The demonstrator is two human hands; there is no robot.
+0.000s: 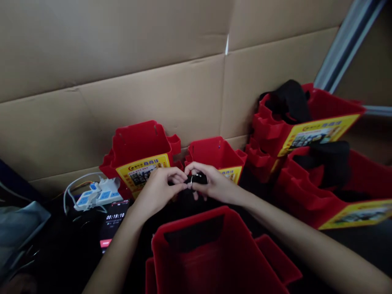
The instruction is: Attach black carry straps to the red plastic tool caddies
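My left hand (161,183) and my right hand (211,183) meet in the middle of the view, fingers pinched together on a small black part with a silver metal ring (196,179). They hover above a dark table, just in front of two open red plastic bins (139,143) (214,153) with yellow labels. A larger red bin (211,249) stands directly below my hands, near me.
Stacked red bins (306,122) holding black straps sit at the right. A white power strip (98,196) with cables and a phone (113,224) showing a timer lie at the left. A cardboard wall (153,61) closes the back.
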